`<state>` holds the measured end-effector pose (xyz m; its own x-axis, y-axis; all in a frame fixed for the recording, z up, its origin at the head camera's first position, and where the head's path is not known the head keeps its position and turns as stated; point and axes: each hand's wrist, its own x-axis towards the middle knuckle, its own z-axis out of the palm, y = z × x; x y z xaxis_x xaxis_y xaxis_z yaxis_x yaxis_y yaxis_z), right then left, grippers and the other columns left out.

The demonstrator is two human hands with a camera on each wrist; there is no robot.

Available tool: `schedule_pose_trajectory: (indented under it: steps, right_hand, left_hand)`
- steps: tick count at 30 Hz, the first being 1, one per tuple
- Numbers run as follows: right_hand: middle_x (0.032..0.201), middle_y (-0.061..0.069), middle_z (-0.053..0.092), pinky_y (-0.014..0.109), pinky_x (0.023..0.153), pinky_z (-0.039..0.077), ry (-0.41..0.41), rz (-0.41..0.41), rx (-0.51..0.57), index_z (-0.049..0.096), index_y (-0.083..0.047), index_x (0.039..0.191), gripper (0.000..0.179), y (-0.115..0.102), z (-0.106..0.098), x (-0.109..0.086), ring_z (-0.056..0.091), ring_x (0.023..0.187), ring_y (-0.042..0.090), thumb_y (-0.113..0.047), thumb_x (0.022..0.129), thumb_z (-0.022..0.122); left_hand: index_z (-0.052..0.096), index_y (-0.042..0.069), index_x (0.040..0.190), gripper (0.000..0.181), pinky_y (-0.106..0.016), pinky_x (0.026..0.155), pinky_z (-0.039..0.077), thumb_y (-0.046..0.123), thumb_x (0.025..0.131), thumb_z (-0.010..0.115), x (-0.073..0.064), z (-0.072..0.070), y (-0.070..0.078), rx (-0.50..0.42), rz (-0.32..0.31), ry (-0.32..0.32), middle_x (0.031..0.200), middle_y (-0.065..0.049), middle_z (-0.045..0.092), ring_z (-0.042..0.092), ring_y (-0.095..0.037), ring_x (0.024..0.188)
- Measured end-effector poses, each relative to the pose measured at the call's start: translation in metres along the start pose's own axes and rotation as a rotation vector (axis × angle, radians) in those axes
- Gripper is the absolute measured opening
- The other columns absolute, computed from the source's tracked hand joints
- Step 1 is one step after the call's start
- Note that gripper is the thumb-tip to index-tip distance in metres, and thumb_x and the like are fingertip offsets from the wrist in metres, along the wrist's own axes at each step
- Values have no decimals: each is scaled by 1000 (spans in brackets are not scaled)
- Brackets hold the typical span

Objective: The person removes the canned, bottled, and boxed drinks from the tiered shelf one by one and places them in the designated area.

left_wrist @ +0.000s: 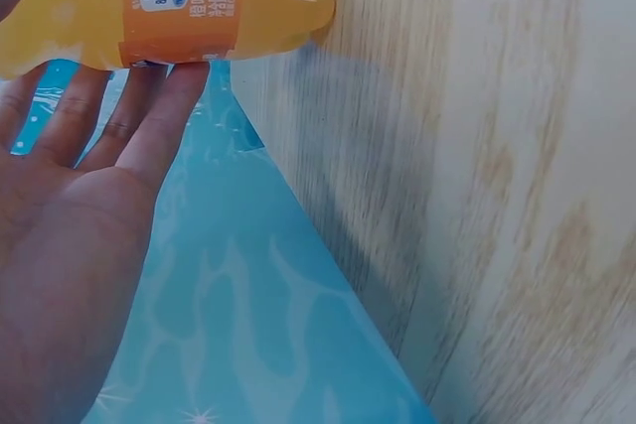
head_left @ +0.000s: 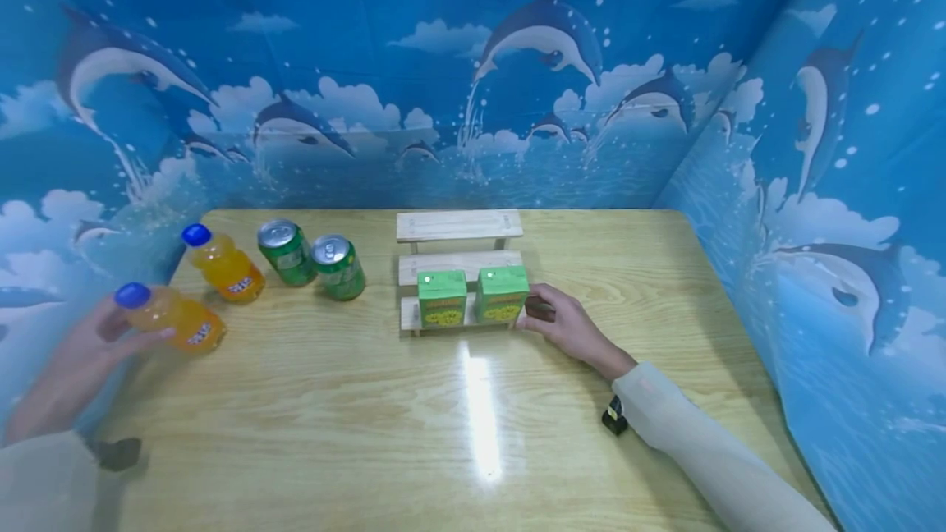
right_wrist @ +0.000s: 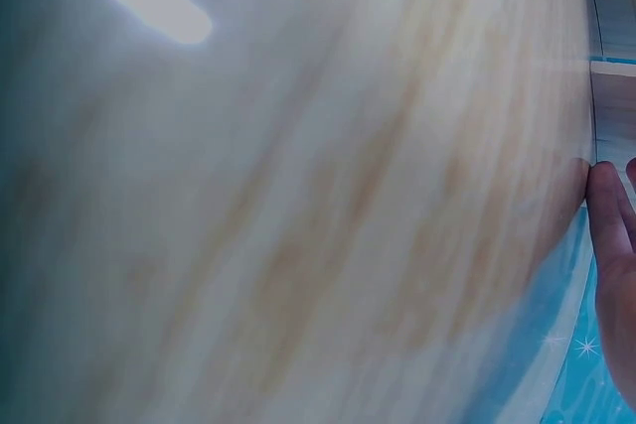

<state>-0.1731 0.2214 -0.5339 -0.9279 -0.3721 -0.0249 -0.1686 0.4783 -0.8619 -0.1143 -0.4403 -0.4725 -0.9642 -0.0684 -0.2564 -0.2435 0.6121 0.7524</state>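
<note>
My left hand (head_left: 96, 347) holds an orange soda bottle (head_left: 177, 320) with a blue cap, at the left of the table. The thumb crosses its near side; long fingers (left_wrist: 134, 121) reach to its other side, their tips hidden behind it. A second orange soda bottle (head_left: 225, 269) stands just behind. Two green juice boxes (head_left: 442, 300) stand side by side on the lowest step of a small wooden tiered shelf (head_left: 458, 226). My right hand (head_left: 565, 323) is at the shelf's right end, fingertips right beside the right juice box (head_left: 502, 295); nothing shows in its grasp.
Two green drink cans (head_left: 287, 253) stand upright between the bottles and the shelf. The wood-grain table (head_left: 355, 433) ends at a blue dolphin-print curtain (head_left: 340, 48) behind and at both sides. A bright reflection lies on the table before the shelf.
</note>
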Motion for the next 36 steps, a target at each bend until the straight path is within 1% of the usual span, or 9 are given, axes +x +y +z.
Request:
schedule_pose_trajectory:
  steps: [4,12,21,23,25,27,30,33,36]
  right_hand:
    - [142,15,70,50,115,56,4,-9,2,62,-9,149,56,0,0,-1,67,136,39,-21,98,83]
    - [142,17,69,49,114,57,8,-29,7,61,-7,149,56,0,1,-1,68,134,41,-20,99,82]
    - [141,17,70,47,114,57,15,-17,-7,61,-7,150,57,-2,1,-1,68,134,40,-19,98,83]
    - [142,17,69,47,114,57,11,-16,-8,60,-7,150,57,-2,1,-1,68,134,39,-19,99,82]
    - [143,17,69,46,114,56,9,-12,-6,60,-8,150,57,-2,1,-1,68,134,38,-20,99,82]
    - [143,17,69,47,115,56,8,-15,-7,60,-8,150,57,-3,0,-1,68,134,38,-20,99,82]
    - [142,16,70,48,115,56,9,-13,-11,61,-8,150,57,-4,0,-2,68,135,39,-19,99,82]
    - [141,15,71,48,116,55,5,-5,-7,61,-8,150,56,-4,-1,-2,68,135,38,-19,99,82]
    - [141,14,71,48,116,55,-2,-1,-1,61,-9,150,56,-3,0,-2,67,136,37,-20,99,82]
  left_hand:
    - [21,23,175,87,-95,112,12,51,107,67,1,1,0,-8,-4,-3,169,-23,35,20,-67,151]
    - [11,26,177,93,-95,113,1,58,107,64,0,1,2,-20,-62,-26,180,-28,3,1,-68,158]
    - [-7,33,175,97,-94,114,2,44,110,65,-1,2,7,-77,10,-43,182,-16,-16,-11,-64,160]
    - [-8,35,174,96,-90,119,4,41,111,65,-4,1,10,-80,28,-20,183,-11,-10,-10,-56,164]
    - [-5,37,174,93,-65,135,18,35,112,64,-6,0,15,-64,61,15,185,-5,3,1,-38,170]
    - [-1,37,175,89,-38,134,29,33,113,63,-7,-2,21,-39,83,48,184,-1,12,13,-23,169]
    - [6,39,175,84,-25,129,34,36,113,62,-7,-5,33,-9,99,96,184,0,19,26,-13,163]
    - [9,41,175,81,-46,138,23,42,112,61,-6,-8,46,19,99,134,184,-5,19,25,-21,166]
    - [12,40,175,79,-32,136,24,43,112,60,-3,-10,55,52,117,156,183,-9,21,25,-30,167]
